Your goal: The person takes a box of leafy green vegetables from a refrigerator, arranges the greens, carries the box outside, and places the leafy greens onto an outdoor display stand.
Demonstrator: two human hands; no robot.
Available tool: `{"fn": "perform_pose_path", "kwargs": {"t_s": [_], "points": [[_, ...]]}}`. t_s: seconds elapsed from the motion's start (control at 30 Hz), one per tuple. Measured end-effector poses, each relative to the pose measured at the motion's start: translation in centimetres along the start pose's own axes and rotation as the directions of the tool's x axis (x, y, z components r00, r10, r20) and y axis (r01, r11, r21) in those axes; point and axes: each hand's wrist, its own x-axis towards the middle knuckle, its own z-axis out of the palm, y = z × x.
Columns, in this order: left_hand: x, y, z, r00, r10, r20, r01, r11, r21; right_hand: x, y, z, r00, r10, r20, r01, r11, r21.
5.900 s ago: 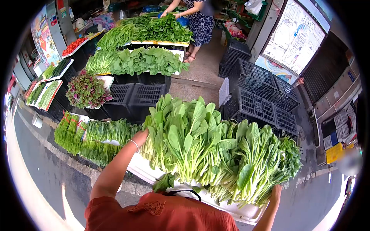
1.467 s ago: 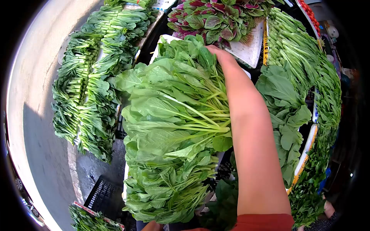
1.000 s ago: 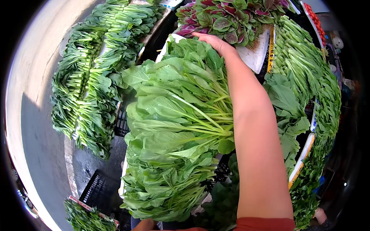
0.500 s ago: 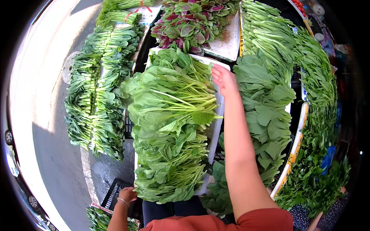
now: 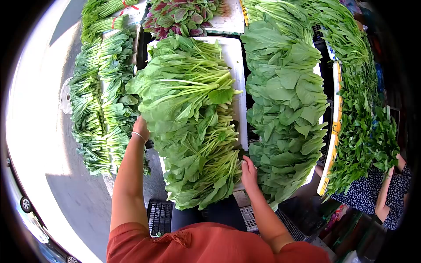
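From my head camera, I look down on a white tray [image 5: 239, 79] piled with pale leafy greens [image 5: 188, 101], right in front of me and between my two arms. Their leaves point left and spill over the tray's left edge, while the stems point right and leave a bare strip of white along that side. My left hand [image 5: 141, 127], with a bracelet [image 5: 139, 135] at the wrist, is at the left edge under the overhanging leaves; its fingers are hidden, so I cannot tell whether they grasp the rim. My right hand [image 5: 249, 172] is at the near right side, beside the stem ends, fingers pointing away from me; I cannot tell whether it is closed on the tray or only touching it.

To the left lie darker greens [image 5: 105, 109] in two rows, with thin bundles [image 5: 103, 26] tied in red beyond them. Past the far end of my tray sit red-and-green leaves [image 5: 180, 17]. Close on the right is a long heap of broad leaves [image 5: 285, 92], and farther right more greens [image 5: 351, 127] behind a yellow-edged board [image 5: 335, 127]. A person in a dotted dress [image 5: 364, 188] stands there. A black crate [image 5: 158, 215] is by my legs.
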Motion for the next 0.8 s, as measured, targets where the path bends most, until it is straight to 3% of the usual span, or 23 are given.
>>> {"fn": "perform_pose_path", "kwargs": {"t_s": [0.03, 0.07, 0.1, 0.13, 0.17, 0.23, 0.27, 0.33, 0.37, 0.5, 0.57, 0.6, 0.67, 0.8], "points": [[0.7, -2.0, 0.9, 1.0, 0.003, 0.002, -0.003, 1.0, 0.006, 0.8, 0.6, 0.0, 1.0, 0.001, -0.001, -0.001, 1.0, 0.006], [1.4, -1.9, 1.4, 0.989, -0.122, 0.085, 0.147, 0.89, -0.431, 1.8, 1.1, -0.1, 0.994, 0.112, -0.02, -0.112, 0.993, -0.027], [1.9, -1.8, 1.3, 0.939, -0.239, 0.246, 0.343, 0.661, -0.667, 2.9, 1.4, 0.0, 0.976, 0.215, -0.044, -0.217, 0.975, -0.055], [2.4, -1.6, 1.1, 0.846, -0.35, 0.403, 0.501, 0.259, -0.826, 4.1, 1.9, 0.6, 0.991, 0.007, -0.137, -0.013, 0.999, -0.04], [3.0, 0.2, 0.4, 0.72, -0.442, 0.536, 0.544, -0.121, -0.83, 5.8, 2.9, 1.3, 0.991, 0.003, -0.136, -0.007, 1.0, -0.029], [3.6, -7.5, 2.7, 0.913, -0.182, 0.364, 0.403, 0.284, -0.87, 9.7, 4.7, 2.5, 0.884, -0.275, -0.378, 0.176, 0.945, -0.275], [3.5, -6.1, 2.7, 0.861, -0.3, 0.41, 0.47, 0.161, -0.868, 11.0, 4.1, 2.4, 0.885, -0.274, -0.376, 0.18, 0.947, -0.265], [3.2, -2.9, 3.0, 0.777, -0.465, 0.424, 0.509, 0.067, -0.858, 12.7, 2.6, 1.6, 0.999, 0.029, -0.02, -0.027, 0.994, 0.102], [3.1, -1.0, 3.2, 0.728, -0.538, 0.424, 0.528, 0.046, -0.848, 13.4, 3.6, 2.0, 0.999, 0.031, -0.016, -0.029, 0.993, 0.112], [2.7, 2.0, 3.1, 0.656, -0.656, 0.374, 0.554, 0.081, -0.828, 15.2, 6.3, 4.5, 0.99, 0.047, -0.133, -0.025, 0.986, 0.165], [2.7, 2.8, 3.0, 0.643, -0.676, 0.361, 0.56, 0.093, -0.823, 14.7, 5.5, 4.7, 0.943, -0.096, -0.318, 0.146, 0.98, 0.135], [2.7, 3.0, 3.0, 0.635, -0.688, 0.353, 0.565, 0.102, -0.819, 14.2, 4.1, 4.0, 0.883, -0.256, -0.393, 0.278, 0.961, -0.001], [2.8, 3.2, 2.9, 0.631, -0.701, 0.331, 0.563, 0.121, -0.817, 14.1, 2.8, 2.8, 0.874, -0.276, -0.401, 0.285, 0.958, -0.039], [6.2, 2.6, 3.2, 0.669, -0.669, 0.323, 0.552, 0.156, -0.819, 14.8, 3.1, 1.8, 0.907, -0.161, -0.39, 0.174, 0.985, -0.004]]}}
